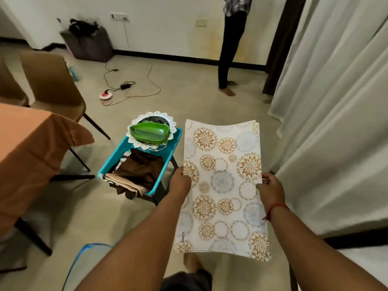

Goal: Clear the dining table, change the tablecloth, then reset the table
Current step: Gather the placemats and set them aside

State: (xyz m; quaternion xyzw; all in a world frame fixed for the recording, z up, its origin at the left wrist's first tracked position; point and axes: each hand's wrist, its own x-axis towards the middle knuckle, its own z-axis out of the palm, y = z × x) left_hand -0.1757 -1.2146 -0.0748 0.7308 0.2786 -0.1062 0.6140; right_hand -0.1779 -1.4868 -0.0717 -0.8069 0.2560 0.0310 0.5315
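I judged it the reset step: my left hand [181, 181] & right hand [270, 189] gripped a stack of flat white floral-print placemats [224, 185] by its side edges, mid-air beside the orange-clothed worktop [27, 148], next needing them laid out there.

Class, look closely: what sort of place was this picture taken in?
Probably a home dining room: a table under an orange tablecloth, a brown dining chair, long pale curtains, and green plates stacked nearby.
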